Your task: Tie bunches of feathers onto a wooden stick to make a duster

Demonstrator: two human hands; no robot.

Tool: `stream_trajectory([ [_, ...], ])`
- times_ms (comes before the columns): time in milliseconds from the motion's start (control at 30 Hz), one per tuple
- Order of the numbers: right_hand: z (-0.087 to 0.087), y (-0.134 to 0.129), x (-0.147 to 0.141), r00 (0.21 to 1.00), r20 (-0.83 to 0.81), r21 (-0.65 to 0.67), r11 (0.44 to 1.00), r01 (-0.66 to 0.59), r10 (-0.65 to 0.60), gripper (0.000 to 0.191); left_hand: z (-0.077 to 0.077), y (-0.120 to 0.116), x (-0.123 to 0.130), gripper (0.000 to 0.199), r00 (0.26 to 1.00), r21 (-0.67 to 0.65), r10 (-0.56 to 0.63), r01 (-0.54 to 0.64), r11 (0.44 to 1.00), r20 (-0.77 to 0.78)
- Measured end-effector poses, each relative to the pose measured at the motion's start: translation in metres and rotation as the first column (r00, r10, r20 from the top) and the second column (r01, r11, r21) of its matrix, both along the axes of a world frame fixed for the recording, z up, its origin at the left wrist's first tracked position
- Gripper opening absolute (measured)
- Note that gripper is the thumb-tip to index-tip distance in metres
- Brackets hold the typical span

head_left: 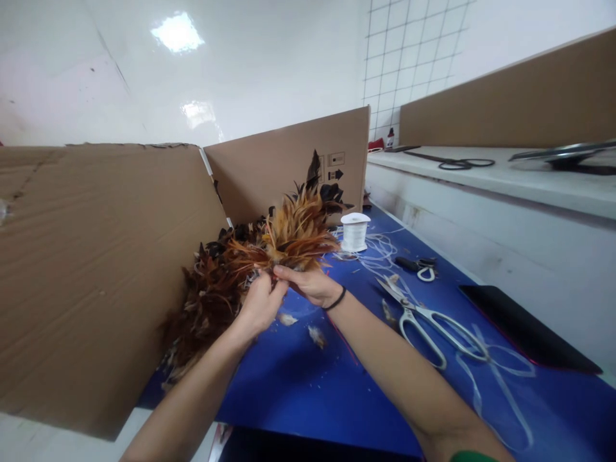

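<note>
Brown and orange feathers (pixel 301 228) fan upward from between my two hands, in the middle of the view. My left hand (pixel 262 301) pinches their lower end, with its fingertips partly hidden. My right hand (pixel 308 282), with a black band at the wrist, is closed round the base of the same feathers, its thumb close to my left fingers. Behind and left of my hands, a heap of dark brown feathers (pixel 212 301) lies against the cardboard. Loose feather bits (pixel 316 336) lie on the blue table surface (pixel 298 398) below my hands.
Cardboard panels (pixel 96 276) stand at the left and back. To the right are a white spool (pixel 355 233), tangled clear ribbon (pixel 380 250), small black-handled snippers (pixel 416 265), large scissors (pixel 433 321) and a black flat case (pixel 524 327). Dark scissors (pixel 452 160) lie on a white ledge (pixel 553 189).
</note>
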State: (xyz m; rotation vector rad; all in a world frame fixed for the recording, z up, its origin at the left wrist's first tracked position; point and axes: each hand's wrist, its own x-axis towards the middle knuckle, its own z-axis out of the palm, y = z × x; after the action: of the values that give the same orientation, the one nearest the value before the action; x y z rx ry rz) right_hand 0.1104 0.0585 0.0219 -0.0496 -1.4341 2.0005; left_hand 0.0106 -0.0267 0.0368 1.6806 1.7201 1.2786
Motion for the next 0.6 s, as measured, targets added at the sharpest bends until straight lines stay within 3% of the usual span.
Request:
stream_trajectory([
  [267, 0.004, -0.007, -0.003, 0.997, 0.017, -0.103, 0.992, 0.077, -0.075, 0.028, 0.004, 0.006, -0.002, 0.035, 1.000, -0.033, -0.020, 0.020, 0.999, 0.013],
  [500, 0.003, -0.012, -0.005, 0.989, 0.087, -0.106, 0.986, 0.126, -0.117, 0.032, 0.000, 0.010, -0.002, 0.037, 1.000, -0.033, -0.014, 0.014, 0.999, -0.009],
  [600, 0.004, -0.015, -0.007, 0.969, 0.131, -0.124, 0.967, 0.224, -0.207, 0.032, -0.001, 0.011, 0.000, 0.034, 1.000, -0.014, 0.002, -0.002, 1.000, -0.032],
])
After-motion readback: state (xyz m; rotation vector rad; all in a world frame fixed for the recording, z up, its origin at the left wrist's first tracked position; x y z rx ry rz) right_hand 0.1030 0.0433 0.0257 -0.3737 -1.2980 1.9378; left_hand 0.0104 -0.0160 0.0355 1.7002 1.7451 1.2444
